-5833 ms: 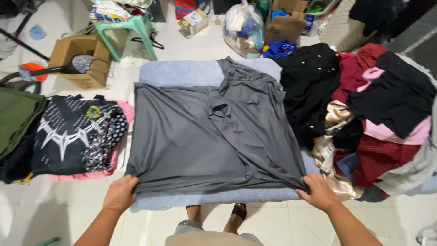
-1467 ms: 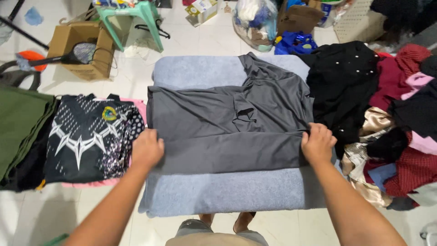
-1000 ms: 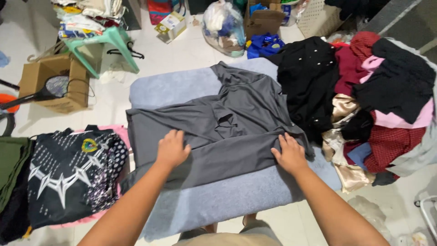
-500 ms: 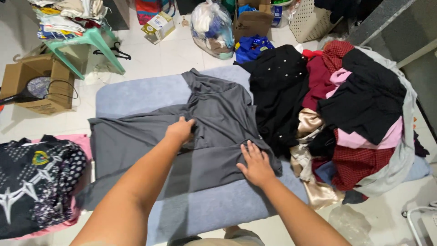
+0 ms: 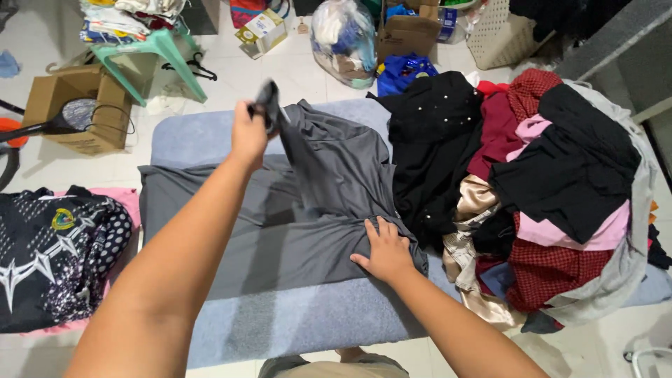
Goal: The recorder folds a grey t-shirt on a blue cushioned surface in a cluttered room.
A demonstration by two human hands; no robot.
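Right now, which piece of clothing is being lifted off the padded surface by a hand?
The plain grey garment: the left hand pinches a fold of it up, while the black patterned shirt lies untouched.

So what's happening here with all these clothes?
A person is handling a grey garment spread on a blue towel. The left hand lifts a pinched part of it up off the surface, while the right hand presses flat on its lower right corner. A heap of unsorted clothes lies to the right, and a patterned black shirt lies to the left.
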